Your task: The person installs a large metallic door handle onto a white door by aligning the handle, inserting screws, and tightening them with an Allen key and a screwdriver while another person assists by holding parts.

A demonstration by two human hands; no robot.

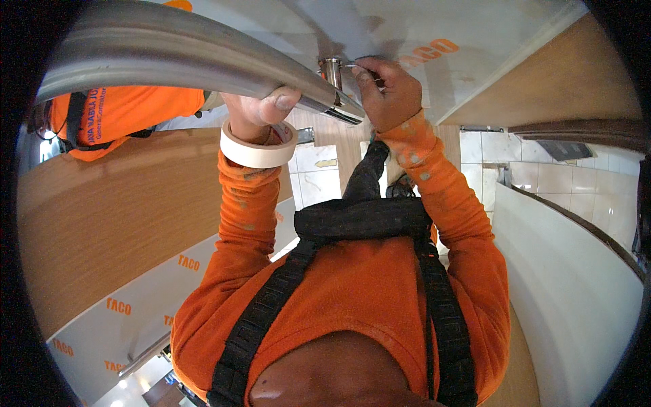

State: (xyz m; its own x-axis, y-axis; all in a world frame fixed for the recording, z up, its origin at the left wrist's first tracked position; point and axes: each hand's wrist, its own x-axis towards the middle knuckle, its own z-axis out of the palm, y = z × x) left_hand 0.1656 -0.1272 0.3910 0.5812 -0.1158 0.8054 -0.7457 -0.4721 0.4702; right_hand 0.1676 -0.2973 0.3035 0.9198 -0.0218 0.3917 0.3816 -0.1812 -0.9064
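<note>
A thick brushed-metal handrail (183, 57) runs from the upper left to the middle. My left hand (261, 110) is closed on its underside near the right end, the thumb showing and the other fingers hidden behind it. Around that wrist hangs a roll of cream masking tape (254, 155). Just beyond the rail, a short shiny round bracket (332, 70) joins it to the film-covered panel. My right hand (390, 93) pinches a thin metal rod that looks like a hex key (350, 66), its tip against the bracket's side.
The panel (380, 34) ahead wears white protective film with orange print. Another person in an orange vest (135, 115) is at the left, beyond the rail. Wood-faced panels (122, 197) stand on the left, and a white low wall (563, 258) on the right. Pale tiles (319, 180) cover the floor.
</note>
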